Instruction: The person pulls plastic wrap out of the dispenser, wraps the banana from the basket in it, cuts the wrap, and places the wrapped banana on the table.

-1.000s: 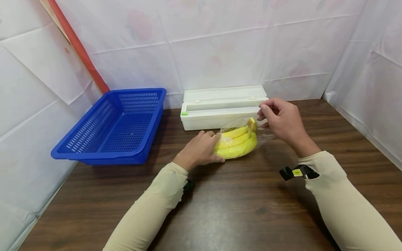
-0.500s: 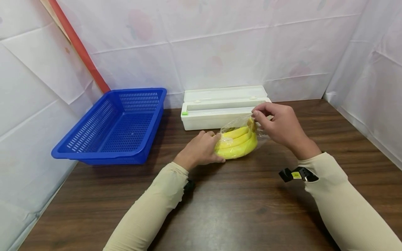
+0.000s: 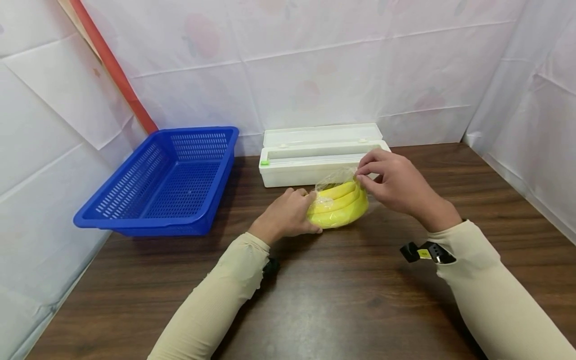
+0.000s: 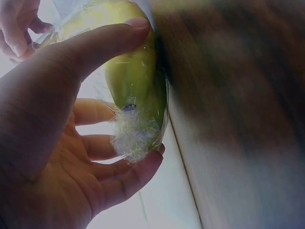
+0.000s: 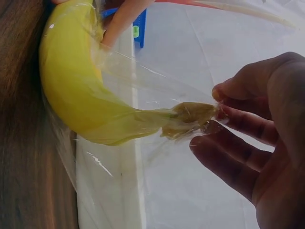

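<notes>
A bunch of yellow bananas [image 3: 338, 206] lies on the dark wooden table, covered in clear plastic wrap [image 5: 138, 71]. My left hand [image 3: 288, 212] grips the bunch at its left end, thumb in front and fingers behind. In the left wrist view the wrap [image 4: 136, 136] is bunched up at the banana tips, inside the curled fingers. My right hand [image 3: 396, 184] is at the stem end. Its thumb and fingers pinch the wrap right beside the brown stem [image 5: 193, 114], and the film stretches taut from there toward the bananas.
Just behind the bananas stands a long white wrap dispenser box [image 3: 292, 175] with its lid [image 3: 321, 134] raised. A blue perforated plastic basket [image 3: 202, 220] sits at the left. White patterned sheeting [image 3: 315, 60] walls the table at the back and sides.
My right hand has moved left and slightly down, bringing the pinched wrap in over the banana stem. The left hand and the bananas have stayed in place.
</notes>
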Action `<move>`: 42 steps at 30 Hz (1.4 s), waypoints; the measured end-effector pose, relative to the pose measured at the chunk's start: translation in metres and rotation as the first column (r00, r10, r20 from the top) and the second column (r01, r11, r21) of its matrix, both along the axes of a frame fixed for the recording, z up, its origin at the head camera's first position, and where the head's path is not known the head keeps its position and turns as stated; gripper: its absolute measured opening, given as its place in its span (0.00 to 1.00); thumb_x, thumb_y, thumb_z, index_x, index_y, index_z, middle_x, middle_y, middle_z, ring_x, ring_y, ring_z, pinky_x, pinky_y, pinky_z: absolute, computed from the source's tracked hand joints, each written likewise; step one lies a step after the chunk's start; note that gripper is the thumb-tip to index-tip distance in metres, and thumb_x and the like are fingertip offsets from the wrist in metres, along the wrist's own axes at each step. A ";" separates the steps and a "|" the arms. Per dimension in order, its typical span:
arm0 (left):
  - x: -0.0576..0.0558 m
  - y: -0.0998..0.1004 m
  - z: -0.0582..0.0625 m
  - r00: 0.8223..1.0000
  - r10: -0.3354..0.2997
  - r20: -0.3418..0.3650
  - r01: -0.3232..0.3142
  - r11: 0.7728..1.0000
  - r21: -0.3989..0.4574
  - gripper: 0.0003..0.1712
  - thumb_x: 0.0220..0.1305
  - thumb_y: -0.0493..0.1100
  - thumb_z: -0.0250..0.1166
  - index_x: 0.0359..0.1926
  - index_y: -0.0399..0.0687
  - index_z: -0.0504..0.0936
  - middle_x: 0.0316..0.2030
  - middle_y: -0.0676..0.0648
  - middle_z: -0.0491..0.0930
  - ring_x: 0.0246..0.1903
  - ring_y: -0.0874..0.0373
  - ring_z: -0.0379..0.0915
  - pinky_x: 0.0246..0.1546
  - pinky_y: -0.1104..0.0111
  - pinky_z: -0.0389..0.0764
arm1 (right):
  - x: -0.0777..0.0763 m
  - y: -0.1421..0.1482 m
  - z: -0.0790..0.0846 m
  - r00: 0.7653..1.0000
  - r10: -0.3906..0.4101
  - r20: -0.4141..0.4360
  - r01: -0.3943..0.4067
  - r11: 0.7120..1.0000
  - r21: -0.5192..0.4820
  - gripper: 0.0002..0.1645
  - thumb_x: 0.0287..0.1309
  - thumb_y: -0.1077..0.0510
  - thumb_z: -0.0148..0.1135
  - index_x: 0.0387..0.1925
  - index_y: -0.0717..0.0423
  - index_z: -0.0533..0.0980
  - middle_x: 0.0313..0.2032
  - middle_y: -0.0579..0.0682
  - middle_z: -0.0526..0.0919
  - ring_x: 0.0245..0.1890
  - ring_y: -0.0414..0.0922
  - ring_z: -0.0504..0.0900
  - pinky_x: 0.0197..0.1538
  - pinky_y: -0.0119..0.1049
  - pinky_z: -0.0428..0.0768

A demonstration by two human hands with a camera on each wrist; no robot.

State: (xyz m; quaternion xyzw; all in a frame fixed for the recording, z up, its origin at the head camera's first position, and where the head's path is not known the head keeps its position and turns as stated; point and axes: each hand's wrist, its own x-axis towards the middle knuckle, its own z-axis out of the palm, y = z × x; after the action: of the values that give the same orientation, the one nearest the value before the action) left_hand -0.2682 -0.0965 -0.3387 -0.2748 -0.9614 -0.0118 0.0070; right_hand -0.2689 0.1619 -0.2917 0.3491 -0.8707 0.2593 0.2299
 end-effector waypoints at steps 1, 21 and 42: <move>0.000 0.000 0.000 1.000 0.001 0.001 -0.001 1.000 0.000 0.55 0.53 0.67 0.73 0.72 0.42 0.67 0.60 0.40 0.76 0.57 0.44 0.71 0.61 0.59 0.71 | 0.000 -0.001 0.000 1.000 -0.005 -0.001 0.005 1.000 0.007 0.04 0.60 0.64 0.68 0.35 0.59 0.87 0.39 0.46 0.79 0.34 0.44 0.76 0.34 0.37 0.75; 0.001 0.001 0.000 1.000 0.012 -0.010 -0.013 1.000 -0.014 0.54 0.55 0.69 0.70 0.73 0.42 0.66 0.61 0.40 0.75 0.58 0.43 0.70 0.60 0.58 0.72 | -0.004 0.001 -0.005 0.998 -0.024 -0.054 0.030 0.993 0.115 0.04 0.54 0.66 0.72 0.34 0.60 0.88 0.29 0.46 0.74 0.28 0.41 0.69 0.30 0.36 0.71; 0.000 0.000 -0.001 1.000 0.013 -0.004 -0.013 1.000 -0.011 0.52 0.55 0.69 0.70 0.72 0.45 0.67 0.60 0.42 0.75 0.58 0.45 0.69 0.59 0.58 0.72 | -0.008 0.009 -0.006 0.976 0.040 -0.213 0.013 0.970 0.243 0.06 0.52 0.61 0.73 0.34 0.51 0.90 0.25 0.45 0.72 0.26 0.44 0.67 0.31 0.40 0.63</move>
State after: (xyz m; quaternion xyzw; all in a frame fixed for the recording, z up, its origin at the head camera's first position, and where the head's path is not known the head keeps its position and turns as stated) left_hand -0.2686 -0.0961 -0.3395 -0.2686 -0.9632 -0.0059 0.0077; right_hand -0.2766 0.1713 -0.2976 0.4066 -0.8632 0.1129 0.2772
